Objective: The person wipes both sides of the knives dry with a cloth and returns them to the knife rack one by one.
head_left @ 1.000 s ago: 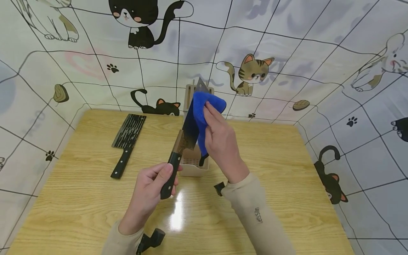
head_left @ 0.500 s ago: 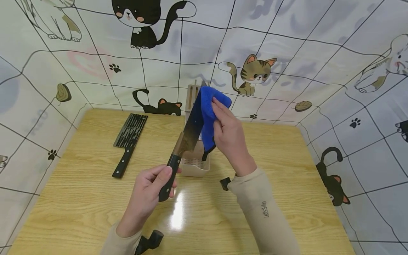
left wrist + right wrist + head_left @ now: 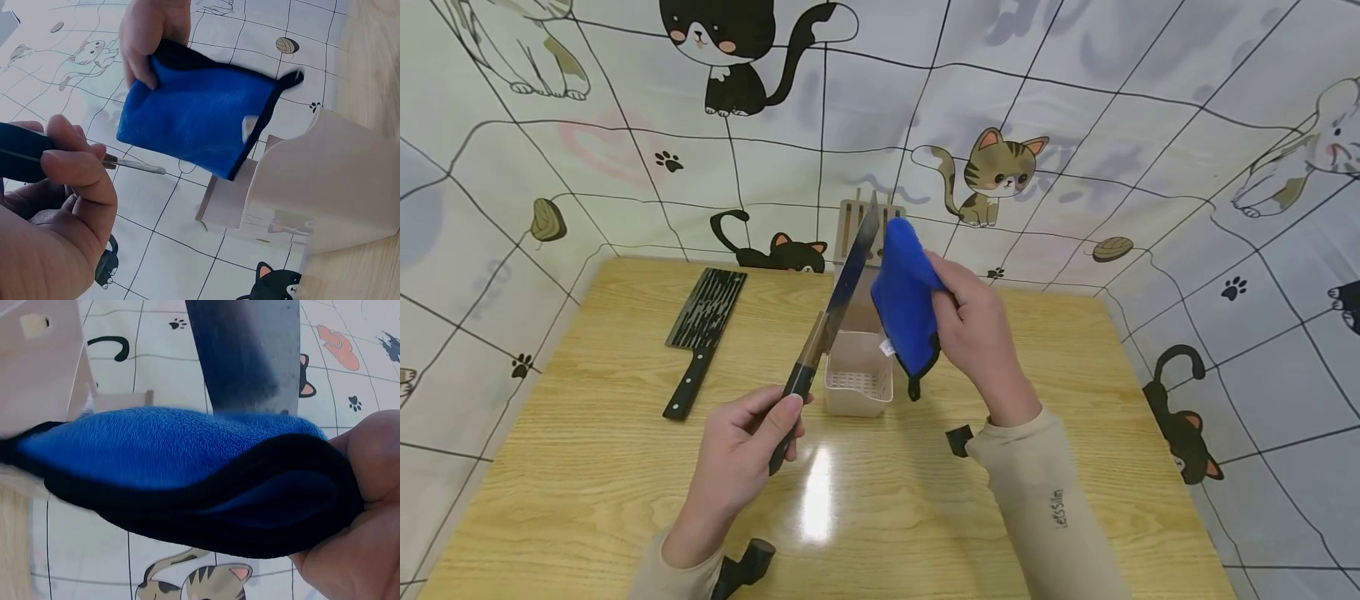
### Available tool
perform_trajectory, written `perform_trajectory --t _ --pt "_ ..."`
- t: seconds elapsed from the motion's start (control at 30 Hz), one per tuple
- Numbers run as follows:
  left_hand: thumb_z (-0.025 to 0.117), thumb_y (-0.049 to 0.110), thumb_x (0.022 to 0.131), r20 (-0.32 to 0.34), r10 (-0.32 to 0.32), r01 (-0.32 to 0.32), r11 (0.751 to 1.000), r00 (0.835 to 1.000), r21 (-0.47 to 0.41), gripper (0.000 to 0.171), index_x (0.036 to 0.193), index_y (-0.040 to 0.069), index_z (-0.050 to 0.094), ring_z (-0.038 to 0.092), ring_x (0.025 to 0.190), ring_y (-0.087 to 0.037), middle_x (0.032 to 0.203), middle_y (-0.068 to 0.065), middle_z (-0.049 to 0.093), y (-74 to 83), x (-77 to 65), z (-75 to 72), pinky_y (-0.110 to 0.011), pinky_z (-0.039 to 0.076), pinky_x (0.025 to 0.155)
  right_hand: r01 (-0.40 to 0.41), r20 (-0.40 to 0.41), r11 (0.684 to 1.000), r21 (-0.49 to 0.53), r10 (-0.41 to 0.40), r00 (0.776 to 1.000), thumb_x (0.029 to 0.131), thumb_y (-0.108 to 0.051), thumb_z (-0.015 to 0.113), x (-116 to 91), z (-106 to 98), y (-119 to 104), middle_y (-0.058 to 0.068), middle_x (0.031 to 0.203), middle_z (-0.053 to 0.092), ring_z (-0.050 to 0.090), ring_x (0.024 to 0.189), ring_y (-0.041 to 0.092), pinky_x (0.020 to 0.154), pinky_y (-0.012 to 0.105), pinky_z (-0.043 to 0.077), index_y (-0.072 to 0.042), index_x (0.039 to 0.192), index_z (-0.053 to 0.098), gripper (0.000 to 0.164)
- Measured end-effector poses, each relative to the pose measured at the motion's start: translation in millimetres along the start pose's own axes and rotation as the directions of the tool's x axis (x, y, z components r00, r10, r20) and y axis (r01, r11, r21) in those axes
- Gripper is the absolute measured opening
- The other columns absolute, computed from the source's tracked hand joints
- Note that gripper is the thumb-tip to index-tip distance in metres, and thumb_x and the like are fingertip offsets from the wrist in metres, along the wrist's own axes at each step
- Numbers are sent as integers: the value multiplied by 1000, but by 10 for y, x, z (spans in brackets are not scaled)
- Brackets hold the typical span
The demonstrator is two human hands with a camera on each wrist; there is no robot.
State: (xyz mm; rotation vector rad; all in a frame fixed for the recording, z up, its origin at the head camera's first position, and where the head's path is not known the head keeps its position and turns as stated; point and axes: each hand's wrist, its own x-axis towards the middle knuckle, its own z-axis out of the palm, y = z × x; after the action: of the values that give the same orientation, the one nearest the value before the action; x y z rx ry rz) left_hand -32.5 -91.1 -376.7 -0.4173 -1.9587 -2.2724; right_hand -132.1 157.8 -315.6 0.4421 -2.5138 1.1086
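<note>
My left hand (image 3: 737,454) grips the black handle of a kitchen knife (image 3: 852,265), whose broad blade points up and away, turned nearly edge-on in the head view. A folded blue cloth (image 3: 906,300) with black edging hangs from my right hand (image 3: 981,333), pinched between thumb and fingers. In the head view a narrow gap lies between cloth and blade. The right wrist view shows the cloth (image 3: 194,119) no better than the left wrist view; there, the blade (image 3: 250,356) rises behind the cloth's far edge.
A beige knife holder (image 3: 859,400) with a slotted top and perforated front tray stands behind the knife, at the table's back. To the left, a black patterned cleaver (image 3: 703,329) lies flat on the wooden table (image 3: 587,467). A cat-printed sheet (image 3: 865,100) encloses the back and sides.
The cloth was over the blade's right face; my right hand has drawn it off rightward and toward me. My left hand has turned the knife so its blade shows more edge-on.
</note>
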Motion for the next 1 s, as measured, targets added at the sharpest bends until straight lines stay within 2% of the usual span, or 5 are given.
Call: perform_trajectory --t 0.13,0.27,0.47,0.8,1.0 --pt "55 -4 95 -19 50 -49 995 999 87 15 91 -4 69 52 46 -15 65 -1 58 0 2 -17 -27 45 42 -10 16 1000 -26 10 1000 100 -3 43 -40 -83 60 9 133 60 62 107 25 81 39 49 -12 135 58 40" --pt "56 -2 95 -20 50 -46 985 999 168 14 89 -1 68 52 47 -15 65 1 58 26 -5 -49 -26 44 42 -6 13 999 -44 7 1000 99 -1 42 -78 -162 116 10 133 60 61 99 25 75 38 44 -10 134 58 40" --pt "57 -4 94 -5 98 -94 967 995 237 17 82 3 65 52 47 -14 64 -1 56 68 -11 -93 -24 43 41 -24 15 995 -92 25 1000 99 -2 42 -146 -280 225 12 132 60 59 92 27 71 37 42 -9 135 58 40" --pt "61 -5 91 -6 211 -193 906 978 377 22 74 10 62 50 46 -8 58 1 53 98 24 -148 -19 41 41 -76 12 985 -156 79 997 101 -5 40 -187 -453 373 14 135 57 57 89 28 67 37 37 -10 137 55 40" --pt "65 -6 87 -5 317 -285 857 948 430 18 80 11 67 49 48 -4 61 5 53 119 69 -162 -18 41 44 -100 4 975 -197 102 995 101 -6 40 -166 -533 452 15 134 58 58 92 30 71 39 39 -9 136 56 39"
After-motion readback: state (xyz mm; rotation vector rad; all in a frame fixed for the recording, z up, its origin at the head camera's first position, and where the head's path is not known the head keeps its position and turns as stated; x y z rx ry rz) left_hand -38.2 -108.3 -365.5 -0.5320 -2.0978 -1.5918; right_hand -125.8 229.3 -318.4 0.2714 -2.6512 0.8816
